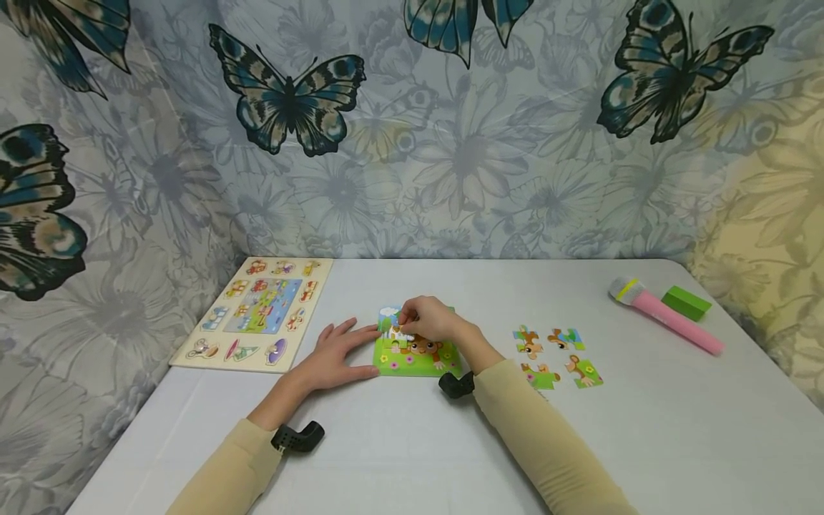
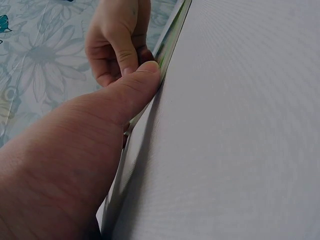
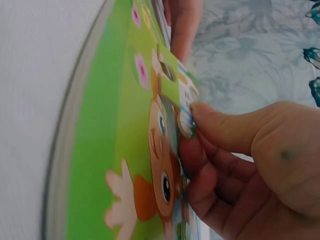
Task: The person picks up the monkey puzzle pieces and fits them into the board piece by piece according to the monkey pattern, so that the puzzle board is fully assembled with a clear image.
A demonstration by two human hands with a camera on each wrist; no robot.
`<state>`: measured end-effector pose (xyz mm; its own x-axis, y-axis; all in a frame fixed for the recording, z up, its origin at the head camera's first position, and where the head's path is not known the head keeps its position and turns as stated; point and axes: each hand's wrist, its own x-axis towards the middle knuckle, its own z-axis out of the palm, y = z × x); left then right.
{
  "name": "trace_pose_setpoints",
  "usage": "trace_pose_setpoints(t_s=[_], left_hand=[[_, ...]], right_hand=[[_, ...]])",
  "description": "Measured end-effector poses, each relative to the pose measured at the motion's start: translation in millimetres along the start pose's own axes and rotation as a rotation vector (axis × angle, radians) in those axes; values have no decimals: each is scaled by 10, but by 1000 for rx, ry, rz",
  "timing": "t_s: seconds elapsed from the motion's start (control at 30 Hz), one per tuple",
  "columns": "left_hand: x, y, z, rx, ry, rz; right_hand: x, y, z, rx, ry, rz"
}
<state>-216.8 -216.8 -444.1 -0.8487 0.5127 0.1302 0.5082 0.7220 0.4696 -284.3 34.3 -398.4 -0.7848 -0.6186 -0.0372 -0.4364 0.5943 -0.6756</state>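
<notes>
A small puzzle board (image 1: 418, 368) with a monkey on green grass lies at the middle of the table. My right hand (image 1: 433, 319) is above its upper left part and pinches a puzzle piece (image 3: 184, 102) between thumb and fingers. In the right wrist view the piece stands close over the printed monkey, tilted; whether it touches the board there I cannot tell. Fingers spread, my left hand (image 1: 340, 356) rests at the board's left edge, its thumb (image 2: 142, 80) touching the rim. To the right lie several loose puzzle pieces (image 1: 530, 345) with monkey parts on them.
A large wooden puzzle board (image 1: 201, 325) with vehicle and toy pictures lies at the back left. At the back right are a pink toy microphone (image 1: 676, 323) and a green block (image 1: 686, 303). Butterfly-patterned cloth (image 1: 463, 179) hangs behind the white table (image 1: 386, 450).
</notes>
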Motion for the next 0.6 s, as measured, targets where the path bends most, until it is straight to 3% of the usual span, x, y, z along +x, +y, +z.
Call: trace_pose_setpoints(t_s=[0.4,0.6], left_hand=[[6,-1,2,5,2,0],[0,6,-5,3,0,3]], right_hand=[[-3,-53,27,-69,30,-6],[-46,-60,1,-76,-45,-23]])
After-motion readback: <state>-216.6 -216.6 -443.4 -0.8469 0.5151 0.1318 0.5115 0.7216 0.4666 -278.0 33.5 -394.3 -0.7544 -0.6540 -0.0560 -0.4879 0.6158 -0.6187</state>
